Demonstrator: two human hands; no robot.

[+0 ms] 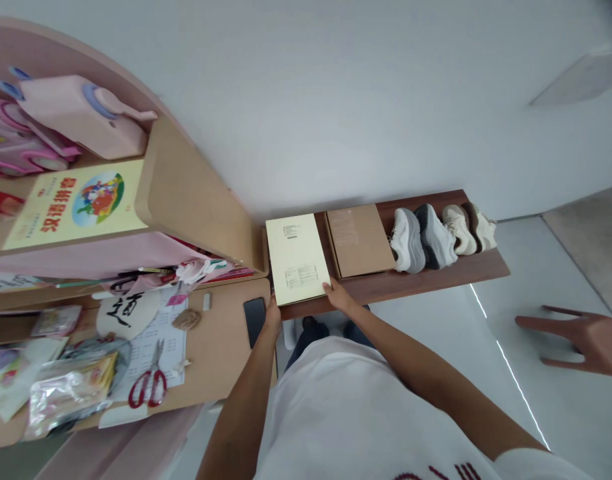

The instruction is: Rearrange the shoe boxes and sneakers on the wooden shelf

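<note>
Red-handled scissors (155,369) are lying at lower left. Right of a smartphone (255,322), the left hand (272,316) is touching the cream cardboard box (296,250), mid-frame over a wooden bench (461,270); its finger closure is staying hidden. The right hand (338,296) is clamping the box's lower-right corner. Beyond, a brown cardboard box (361,240) and sneakers (439,237) are sitting.

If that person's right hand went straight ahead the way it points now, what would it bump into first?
Most likely the pale yellow box: the right hand seems to be at its near corner, though exact contact is unclear.
</note>
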